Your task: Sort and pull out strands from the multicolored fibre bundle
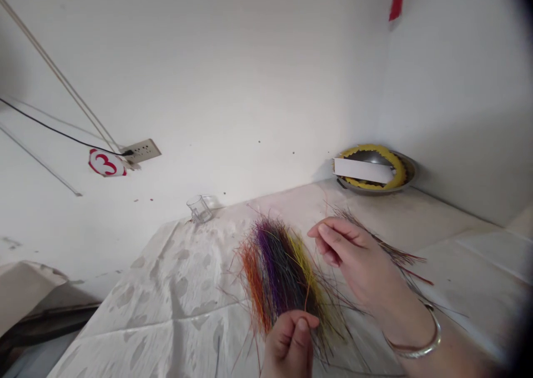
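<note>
A pile of thin, stiff coloured strands lies on the cloth, in bands of orange, purple, dark grey and yellow. My left hand is at the near end of the pile, thumb and forefinger pinched on a thin orange strand. To the right of the pile, my right hand is raised with its fingers pinched together. A faint orange strand shows above its fingertips; I cannot tell whether this is the one in my left hand. A silver bangle circles my right wrist.
A smaller bunch of strands lies behind my right hand. A metal bowl holding a yellow ring and a white strip stands in the back corner. Near the wall is a clear glass mug. A socket is on the wall.
</note>
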`<state>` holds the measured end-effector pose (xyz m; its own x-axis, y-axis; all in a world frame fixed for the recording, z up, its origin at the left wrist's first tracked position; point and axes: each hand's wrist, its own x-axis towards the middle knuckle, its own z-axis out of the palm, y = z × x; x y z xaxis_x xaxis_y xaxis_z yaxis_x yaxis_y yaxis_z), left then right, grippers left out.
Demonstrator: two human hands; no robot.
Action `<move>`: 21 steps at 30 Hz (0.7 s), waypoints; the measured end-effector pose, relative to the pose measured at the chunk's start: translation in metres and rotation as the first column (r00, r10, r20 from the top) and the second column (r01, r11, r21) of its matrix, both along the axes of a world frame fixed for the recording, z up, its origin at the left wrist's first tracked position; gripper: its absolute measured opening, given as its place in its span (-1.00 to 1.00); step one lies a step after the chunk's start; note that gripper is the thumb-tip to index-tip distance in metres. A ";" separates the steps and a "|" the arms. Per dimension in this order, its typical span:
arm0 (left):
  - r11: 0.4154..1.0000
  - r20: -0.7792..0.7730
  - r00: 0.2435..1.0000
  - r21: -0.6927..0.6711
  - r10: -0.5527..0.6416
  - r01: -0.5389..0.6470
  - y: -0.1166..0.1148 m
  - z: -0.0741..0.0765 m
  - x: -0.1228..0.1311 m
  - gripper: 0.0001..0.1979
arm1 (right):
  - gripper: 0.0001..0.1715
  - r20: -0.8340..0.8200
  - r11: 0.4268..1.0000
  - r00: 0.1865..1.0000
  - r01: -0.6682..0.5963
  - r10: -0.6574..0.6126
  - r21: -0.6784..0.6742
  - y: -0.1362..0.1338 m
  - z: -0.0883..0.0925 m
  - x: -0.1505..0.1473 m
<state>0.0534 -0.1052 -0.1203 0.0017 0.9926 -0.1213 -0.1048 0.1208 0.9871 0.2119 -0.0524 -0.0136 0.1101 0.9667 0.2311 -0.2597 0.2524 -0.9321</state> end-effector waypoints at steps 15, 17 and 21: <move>0.967 -0.158 0.976 0.182 -0.150 0.178 -0.005 -0.022 -0.015 -0.55 | -0.72 0.123 0.990 0.982 -0.136 0.141 -0.043 -0.001 -0.005 -0.015; 0.966 -0.126 0.979 0.183 -0.159 0.181 -0.006 -0.021 -0.016 -0.56 | -0.72 0.125 0.987 0.980 -0.150 0.156 -0.055 -0.001 -0.005 -0.017; 0.993 0.084 0.990 -0.021 -0.114 0.116 -0.008 -0.023 -0.017 -0.50 | -0.72 0.137 0.976 0.970 -0.188 0.203 -0.113 -0.003 -0.006 -0.021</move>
